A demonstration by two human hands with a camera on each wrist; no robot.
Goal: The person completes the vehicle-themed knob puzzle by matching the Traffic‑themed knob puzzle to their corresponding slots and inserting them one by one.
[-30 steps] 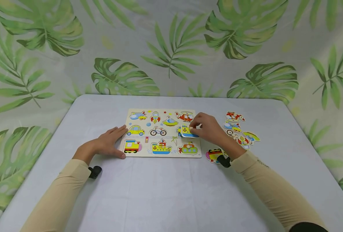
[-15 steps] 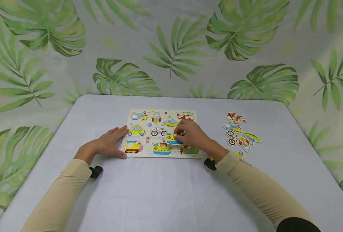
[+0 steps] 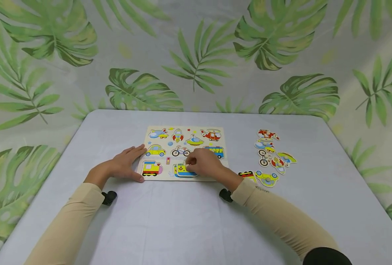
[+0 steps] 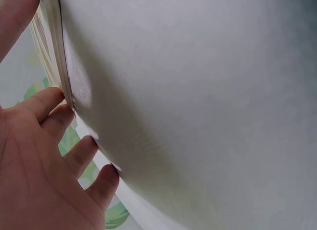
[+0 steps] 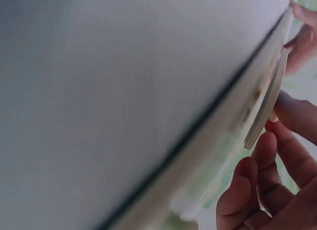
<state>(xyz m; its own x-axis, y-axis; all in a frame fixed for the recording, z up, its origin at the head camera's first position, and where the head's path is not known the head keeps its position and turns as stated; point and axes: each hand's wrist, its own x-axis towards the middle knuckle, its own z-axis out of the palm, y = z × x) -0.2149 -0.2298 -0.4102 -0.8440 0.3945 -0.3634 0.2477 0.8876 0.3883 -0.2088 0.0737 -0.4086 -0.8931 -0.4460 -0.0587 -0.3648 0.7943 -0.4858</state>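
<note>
A light wooden puzzle board (image 3: 196, 129) with printed vehicles lies on the table. My right hand (image 3: 205, 162) pinches a yellow and blue ship puzzle piece (image 3: 181, 168) over the printed ship in the bottom row. In the right wrist view, thumb and index finger hold the knob of the piece (image 5: 267, 103), which tilts close above the board. My left hand (image 3: 127, 163) rests against the board's left edge, fingers spread; the left wrist view shows its fingertips (image 4: 57, 93) touching that edge. The right hand hides the submarine picture.
Right of the board lie loose puzzle pieces: a helicopter (image 3: 268, 134), a plane (image 3: 264, 145), a bicycle (image 3: 264, 158), a flying saucer (image 3: 286, 157), a rocket (image 3: 278, 164), a car (image 3: 267, 179) and a train (image 3: 246, 175) partly behind the sleeve. A leafy cloth (image 3: 142, 88) hangs behind the table.
My right hand has carried the ship piece from the printed bus left and toward me, onto the printed ship. The bus picture is uncovered. The left hand has stayed put.
</note>
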